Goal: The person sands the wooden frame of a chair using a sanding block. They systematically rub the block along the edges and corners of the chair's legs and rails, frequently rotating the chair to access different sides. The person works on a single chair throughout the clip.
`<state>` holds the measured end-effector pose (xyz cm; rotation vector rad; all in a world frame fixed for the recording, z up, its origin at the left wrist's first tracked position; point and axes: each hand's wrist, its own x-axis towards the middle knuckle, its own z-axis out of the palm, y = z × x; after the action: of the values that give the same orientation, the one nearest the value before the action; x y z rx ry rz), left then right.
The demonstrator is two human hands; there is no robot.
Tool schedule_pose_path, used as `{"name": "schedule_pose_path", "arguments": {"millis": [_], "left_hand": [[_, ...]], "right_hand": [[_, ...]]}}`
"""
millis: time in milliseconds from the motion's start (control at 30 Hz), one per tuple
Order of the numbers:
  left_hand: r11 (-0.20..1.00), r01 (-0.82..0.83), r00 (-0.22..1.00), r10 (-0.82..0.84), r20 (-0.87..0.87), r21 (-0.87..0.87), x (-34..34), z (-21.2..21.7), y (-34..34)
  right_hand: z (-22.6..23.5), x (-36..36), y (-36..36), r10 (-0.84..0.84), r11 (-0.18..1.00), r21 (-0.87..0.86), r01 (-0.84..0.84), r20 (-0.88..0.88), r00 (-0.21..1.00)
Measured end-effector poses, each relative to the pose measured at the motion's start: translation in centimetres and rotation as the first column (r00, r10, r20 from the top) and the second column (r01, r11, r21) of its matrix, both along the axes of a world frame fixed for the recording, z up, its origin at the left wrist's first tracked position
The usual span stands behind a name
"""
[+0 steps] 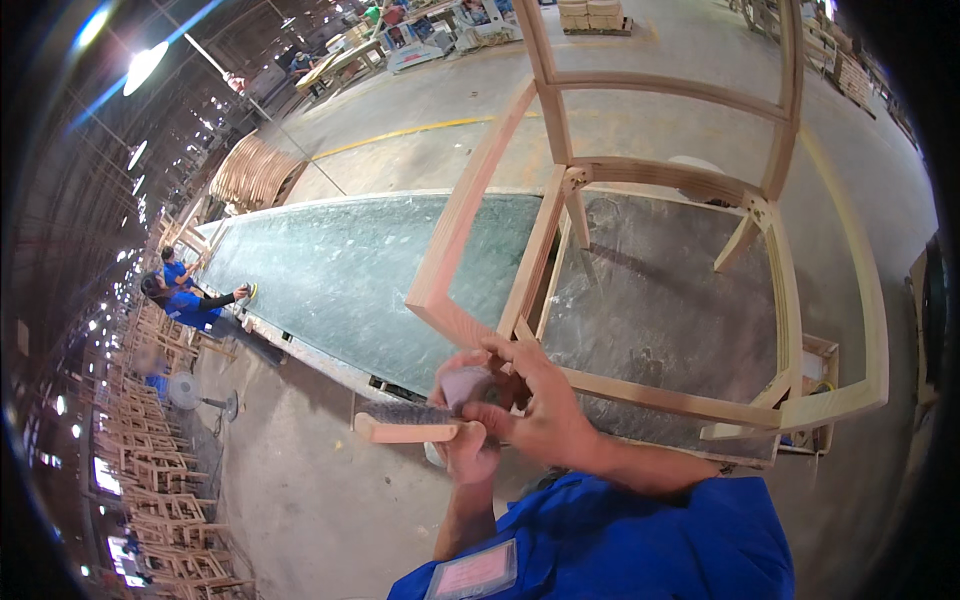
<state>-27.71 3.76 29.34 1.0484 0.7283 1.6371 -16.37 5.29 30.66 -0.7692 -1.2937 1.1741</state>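
A chair frame of pale bare wood (670, 400) stands on a dark worktop (660, 290), its tall back rising at the far side. In front of its near left corner my two hands are together. My left hand (472, 455) is closed around a brush (405, 425) with a wooden back and dark bristles. My right hand (550, 415) has its fingers closed on a pinkish-grey rounded pad (470, 388), which looks like a sanding disc. Left fingers also seem to touch the pad's far side. What lies behind the pad is partly hidden by my fingers.
A long greenish table (350, 270) runs off to the left. Two people in blue (190, 300) work at its far end, one with a hand tool. A fan (190, 392) and rows of chair frames (165, 480) stand at left. A wooden box (822, 365) sits at right.
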Motion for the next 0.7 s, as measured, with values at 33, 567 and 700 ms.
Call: {"name": "schedule_pose_path", "arguments": {"millis": [33, 567, 700], "left_hand": [[1.0, -0.015, 1.0, 0.015, -0.002, 0.0, 0.0, -0.1, -0.3], [0.949, -0.036, 0.938, 0.14, -0.316, 0.312, -8.2, 3.7, 5.3], [0.92, -0.238, 0.894, 0.332, -0.3, 0.31, -10.5, 9.8, 10.3]], "right_hand": [[-0.1, 0.5, 0.4, 0.081, 0.994, -0.07, -0.085, -0.068, 0.994], [-0.9, 1.6, 3.4, -0.293, 0.881, 0.397, 0.257, 0.031, 0.956], [-0.8, 1.0, 7.3, -0.605, 0.657, 0.59, 0.468, 0.043, 0.795]]}}
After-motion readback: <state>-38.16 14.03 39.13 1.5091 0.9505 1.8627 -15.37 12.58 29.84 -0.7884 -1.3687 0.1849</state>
